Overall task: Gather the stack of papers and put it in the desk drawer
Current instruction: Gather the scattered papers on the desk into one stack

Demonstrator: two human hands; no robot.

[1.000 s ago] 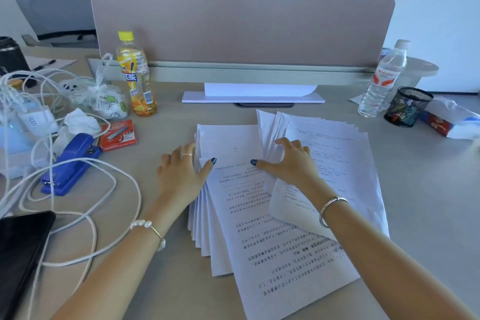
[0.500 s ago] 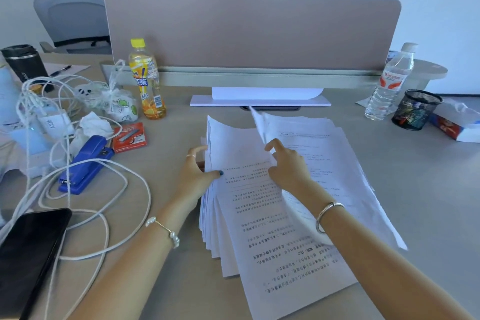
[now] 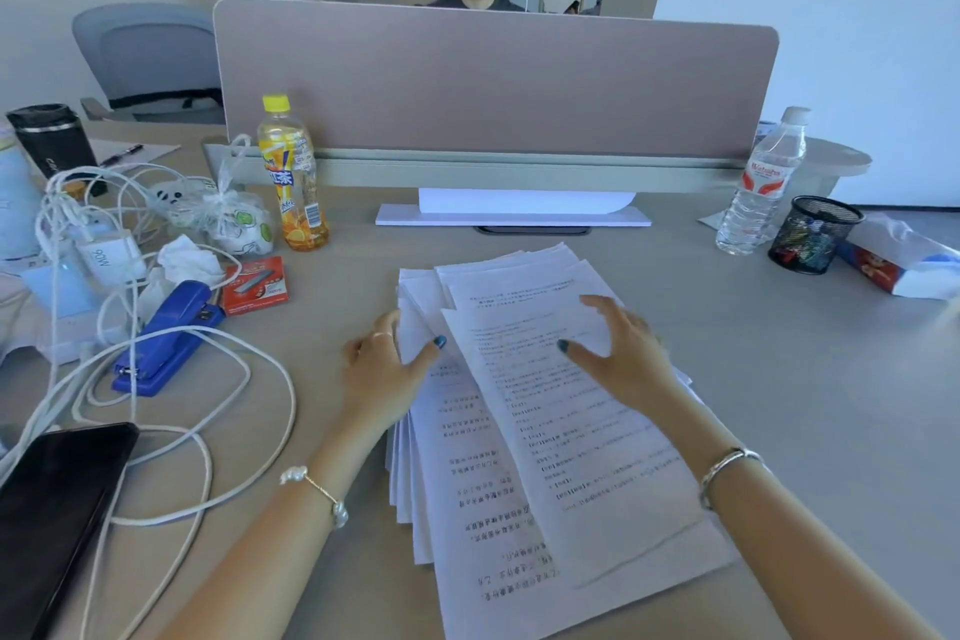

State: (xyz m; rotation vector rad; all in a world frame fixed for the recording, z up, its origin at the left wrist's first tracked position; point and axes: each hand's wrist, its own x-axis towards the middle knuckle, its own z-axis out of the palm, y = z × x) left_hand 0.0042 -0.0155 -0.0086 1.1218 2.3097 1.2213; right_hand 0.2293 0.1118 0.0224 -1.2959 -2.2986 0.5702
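Nearest us, the papers [image 3: 561, 483] are lying fanned across the desk [image 3: 810, 405], edges staggered down the left side, nowhere near squared up. No drawer is showing anywhere in view, so the stowing step looks a way off.

The left hand [image 3: 384, 369] is pressing against the fan's left edge, thumb lying over a sheet corner and fingers [image 3: 382, 327] curled at the side — that grip is pinching loosely on the papers, acting as a stop so the sheets have something to butt against. The right hand [image 3: 618, 353] is resting flat on the top sheet, fingers spread, its grip open and clasping nothing; it's placed to slide the loose pages leftward, I'd say.

Off to the left, cables [image 3: 171, 411], a phone [image 3: 47, 509] and a stapler [image 3: 166, 338] are crowding that side, leaving little room for sweeping.

Farther back, a tea bottle [image 3: 293, 177] and a water bottle [image 3: 761, 182] are standing clear, before the divider [image 3: 493, 83].
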